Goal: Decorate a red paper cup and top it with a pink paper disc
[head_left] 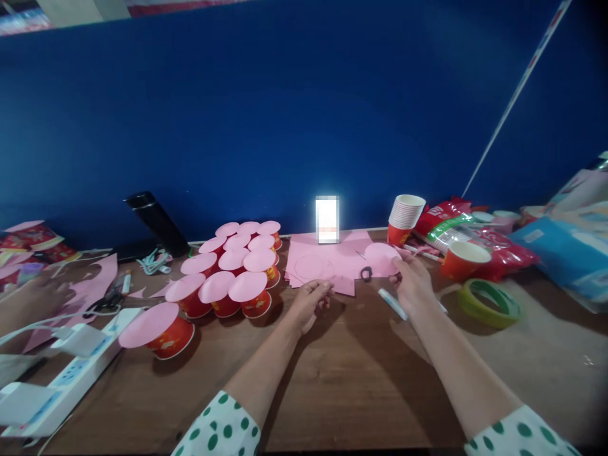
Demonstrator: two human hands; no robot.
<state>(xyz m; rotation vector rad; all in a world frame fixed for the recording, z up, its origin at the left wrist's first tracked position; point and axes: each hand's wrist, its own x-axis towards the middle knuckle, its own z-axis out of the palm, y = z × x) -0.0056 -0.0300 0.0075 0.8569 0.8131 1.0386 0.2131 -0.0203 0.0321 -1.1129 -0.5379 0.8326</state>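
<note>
A stack of pink paper sheets (327,259) lies at the middle of the wooden table (342,373), with a circle drawn on the top sheet. My left hand (311,301) pinches the near edge of that paper. My right hand (412,282) is closed, its fingers on small dark-handled scissors (367,273) beside a cut pink disc (381,256). A white marker pen (392,304) lies just under my right hand. Left of the paper stand several red paper cups capped with pink discs (237,269); one capped cup (159,329) lies on its side.
A stack of white-lined red cups (403,218) and a single red cup (463,259) stand at the right, by plastic packets (475,237) and a green tape roll (489,303). A white power strip (61,377), black scissors (105,303) and another person's hand (33,294) are at the left. A lit phone (327,219) leans on the blue wall.
</note>
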